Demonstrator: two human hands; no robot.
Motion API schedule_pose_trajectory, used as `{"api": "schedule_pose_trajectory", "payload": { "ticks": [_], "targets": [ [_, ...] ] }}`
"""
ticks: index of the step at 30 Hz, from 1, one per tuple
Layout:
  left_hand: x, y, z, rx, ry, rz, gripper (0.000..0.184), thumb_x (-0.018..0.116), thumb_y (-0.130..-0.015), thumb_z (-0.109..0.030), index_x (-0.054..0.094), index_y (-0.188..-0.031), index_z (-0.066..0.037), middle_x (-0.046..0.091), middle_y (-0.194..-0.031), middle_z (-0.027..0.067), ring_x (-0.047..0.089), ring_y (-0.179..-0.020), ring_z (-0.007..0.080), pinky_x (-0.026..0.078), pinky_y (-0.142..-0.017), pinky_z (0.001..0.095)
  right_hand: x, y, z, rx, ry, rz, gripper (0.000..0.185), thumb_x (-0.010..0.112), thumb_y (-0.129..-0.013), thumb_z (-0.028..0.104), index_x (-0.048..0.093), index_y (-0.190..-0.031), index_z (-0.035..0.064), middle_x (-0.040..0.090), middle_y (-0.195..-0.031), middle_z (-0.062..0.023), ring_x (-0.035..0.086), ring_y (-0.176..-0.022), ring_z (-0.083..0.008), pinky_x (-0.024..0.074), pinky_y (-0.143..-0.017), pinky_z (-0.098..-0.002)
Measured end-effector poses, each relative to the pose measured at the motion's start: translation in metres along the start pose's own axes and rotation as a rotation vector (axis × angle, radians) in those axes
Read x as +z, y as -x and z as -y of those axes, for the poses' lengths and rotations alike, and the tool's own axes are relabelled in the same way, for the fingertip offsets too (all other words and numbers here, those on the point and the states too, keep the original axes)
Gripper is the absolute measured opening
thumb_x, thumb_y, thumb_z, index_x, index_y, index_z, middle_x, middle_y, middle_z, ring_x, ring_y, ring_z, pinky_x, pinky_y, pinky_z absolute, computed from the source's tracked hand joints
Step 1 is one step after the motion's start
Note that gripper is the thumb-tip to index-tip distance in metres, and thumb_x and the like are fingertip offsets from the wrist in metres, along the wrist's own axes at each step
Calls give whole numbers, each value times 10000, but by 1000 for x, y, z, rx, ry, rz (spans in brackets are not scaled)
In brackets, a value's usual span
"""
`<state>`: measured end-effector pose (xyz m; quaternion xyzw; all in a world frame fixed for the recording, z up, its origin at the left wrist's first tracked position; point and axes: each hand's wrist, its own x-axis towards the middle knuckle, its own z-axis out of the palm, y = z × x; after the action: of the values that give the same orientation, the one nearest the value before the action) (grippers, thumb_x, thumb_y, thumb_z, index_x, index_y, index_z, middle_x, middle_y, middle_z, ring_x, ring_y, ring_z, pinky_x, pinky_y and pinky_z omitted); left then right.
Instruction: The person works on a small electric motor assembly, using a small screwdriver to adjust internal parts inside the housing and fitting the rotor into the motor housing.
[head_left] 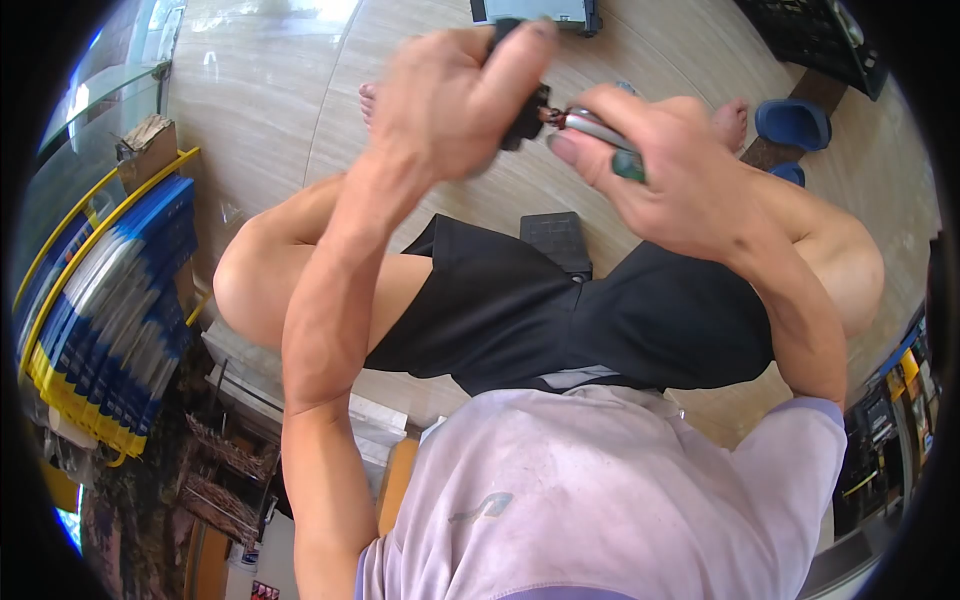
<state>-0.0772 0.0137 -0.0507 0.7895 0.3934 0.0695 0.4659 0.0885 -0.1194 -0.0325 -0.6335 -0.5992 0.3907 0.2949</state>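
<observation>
Up at the top centre, my left hand (pixel 440 105) is wrapped round a black part (pixel 522 125), raised above the tiled floor. Beside it, my right hand (pixel 680 165) grips a slim tool (pixel 600 130) with a silver shaft, red near its front and a green piece by my fingers. The tool's front end meets reddish-brown bits at the right side of the black part. Motion blur hides the finer details of both. A flat black case (pixel 556 243) lies on the floor between my legs, below the hands.
A yellow rack (pixel 100 215) with blue and clear packets stands at the left. Blue slippers (pixel 793 124) lie at the right. A grey-blue case (pixel 540 12) sits at the top, and a dark screen-like panel (pixel 815 40) at the upper right.
</observation>
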Motion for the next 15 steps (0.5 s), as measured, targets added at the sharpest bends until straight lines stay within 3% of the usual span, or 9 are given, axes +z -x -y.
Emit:
{"api": "schedule_pose_trajectory", "payload": {
  "ticks": [1, 2, 4, 6, 7, 10, 13, 15],
  "targets": [
    [-7, -2, -4, -19, -23, -18, 647, 561, -956, -571, 683, -702, 12, 580, -547, 161, 585, -511, 272, 473, -560, 419, -5, 1, 5, -16, 51, -8, 307, 705, -955, 262, 601, -847, -7, 602, -643, -241, 616, -608, -440, 467, -565, -479],
    [-22, -4, -14, -93, 56, 136, 554, 582, -981, -527, 695, -853, 1, 597, -613, 102, 587, -573, 203, 469, -572, 351, -8, 2, 8, -13, 76, 10, 266, 708, -958, 247, 621, -908, 1, 623, -672, -204, 625, -611, -396, 465, -575, -450],
    [-30, -7, -26, -130, 87, 209, 532, 589, -988, -514, 695, -906, 1, 606, -640, 82, 586, -599, 177, 466, -579, 324, -15, 5, 11, -7, 123, 46, 218, 716, -965, 217, 660, -1029, 17, 667, -730, -131, 641, -617, -306, 460, -594, -391],
    [-6, -6, -7, -47, -5, 47, 658, 561, -952, -576, 673, -707, 24, 588, -564, 162, 579, -529, 264, 466, -569, 409, -12, 4, 6, -9, 73, 26, 262, 711, -953, 240, 604, -906, 5, 618, -658, -192, 629, -607, -389, 467, -570, -456],
    [-5, -6, -5, -27, 21, 49, 665, 557, -955, -578, 665, -703, 28, 585, -566, 161, 570, -532, 259, 463, -571, 405, -12, 5, 3, -10, 53, 10, 303, 709, -948, 251, 576, -844, -1, 593, -621, -223, 623, -602, -430, 470, -558, -488],
    [-6, -8, -5, -47, 62, 60, 706, 532, -973, -590, 635, -683, 45, 550, -546, 136, 523, -539, 207, 449, -566, 388, -13, 4, 7, -69, 67, -25, 296, 724, -935, 232, 566, -824, 7, 595, -617, -217, 627, -599, -423, 475, -556, -484],
    [-4, -4, -5, -118, 98, 60, 692, 529, -996, -577, 596, -660, 24, 522, -558, 55, 472, -580, 137, 415, -567, 351, -18, 8, 12, -52, 196, 33, 212, 752, -930, 215, 637, -981, 45, 661, -702, -126, 657, -628, -321, 448, -566, -385],
    [-8, 0, -19, -242, 287, 92, 587, 553, -1030, -481, 613, -650, -37, 532, -564, 0, 490, -539, 105, 395, -521, 306, -17, 11, 12, -76, 206, 5, 228, 764, -919, 219, 630, -991, 49, 660, -695, -127, 658, -629, -327, 441, -566, -399]
  ]
}}
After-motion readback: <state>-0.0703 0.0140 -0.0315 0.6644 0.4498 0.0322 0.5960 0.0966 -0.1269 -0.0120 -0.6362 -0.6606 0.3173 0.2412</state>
